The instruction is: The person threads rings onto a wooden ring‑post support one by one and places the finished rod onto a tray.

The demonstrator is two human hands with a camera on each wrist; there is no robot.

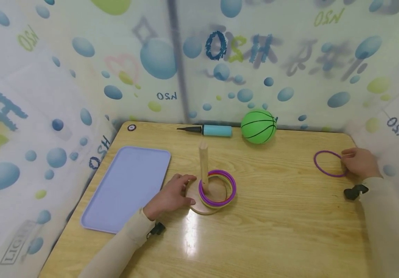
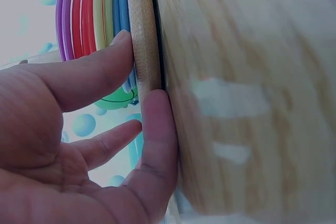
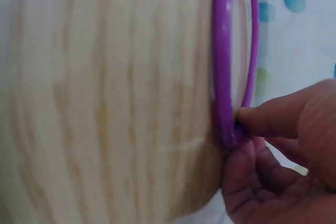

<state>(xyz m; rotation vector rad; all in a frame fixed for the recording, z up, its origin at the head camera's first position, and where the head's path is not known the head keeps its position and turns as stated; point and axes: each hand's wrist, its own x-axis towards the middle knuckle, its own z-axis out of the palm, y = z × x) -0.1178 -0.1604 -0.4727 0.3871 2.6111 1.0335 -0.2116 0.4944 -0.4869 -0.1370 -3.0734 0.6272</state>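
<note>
A wooden ring-toss stand with an upright peg [image 1: 204,162] and a round base [image 2: 144,35] is on the table. Stacked rings [image 1: 235,189] surround the peg: purple on top, then red, yellow and blue, as the left wrist view shows. My left hand [image 1: 171,196] is at the base's left side, thumb and fingers spread, fingertips touching its edge. Far to the right, my right hand [image 1: 360,162] pinches a single purple ring [image 1: 319,166] by its near-right rim. The right wrist view has that ring [image 3: 223,51] low against the tabletop, between thumb and fingers.
A pale blue tray [image 1: 126,185] lies left of the stand. Along the back edge are a blue hand pump [image 1: 217,130], a green ball [image 1: 258,126] with black lines and a small round sticker [image 1: 131,127]. Patterned curtains [image 1: 157,58] hang behind and beside the wooden table [image 1: 279,224].
</note>
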